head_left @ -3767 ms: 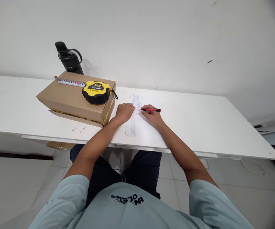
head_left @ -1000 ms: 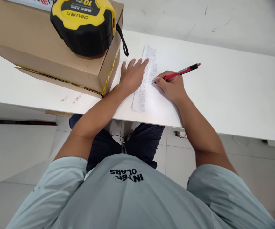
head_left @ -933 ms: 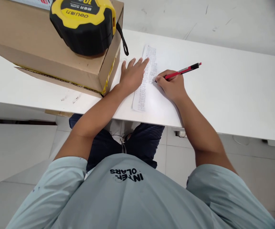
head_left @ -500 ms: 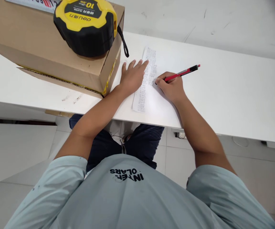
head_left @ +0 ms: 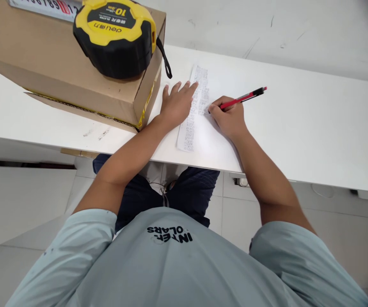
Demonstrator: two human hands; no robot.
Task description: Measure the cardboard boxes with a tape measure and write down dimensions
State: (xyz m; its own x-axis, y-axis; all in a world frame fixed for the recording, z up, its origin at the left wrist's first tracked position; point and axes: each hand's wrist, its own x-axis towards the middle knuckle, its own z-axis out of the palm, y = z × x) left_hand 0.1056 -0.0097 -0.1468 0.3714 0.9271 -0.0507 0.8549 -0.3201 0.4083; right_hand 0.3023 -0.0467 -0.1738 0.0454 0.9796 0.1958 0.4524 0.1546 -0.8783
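Observation:
A sheet of paper (head_left: 188,134) lies on the white table, its left part covered in dense handwriting. My left hand (head_left: 176,104) rests on the sheet's left edge, palm down, fingers spread. My right hand (head_left: 230,117) grips a red and black pen (head_left: 243,98), its tip on the paper beside the written lines and its back end pointing up to the right. The words are too small to read.
Left of my hands a cardboard box (head_left: 59,55) stands on the white table (head_left: 314,128). On top of it sits a yellow and black tape measure (head_left: 115,42), its blade (head_left: 46,8) partly drawn out and its strap hanging over the box edge. A wall (head_left: 283,34) runs behind.
The pen and my right hand have shifted very slightly. My left hand stays on the paper, and the view has tilted a little.

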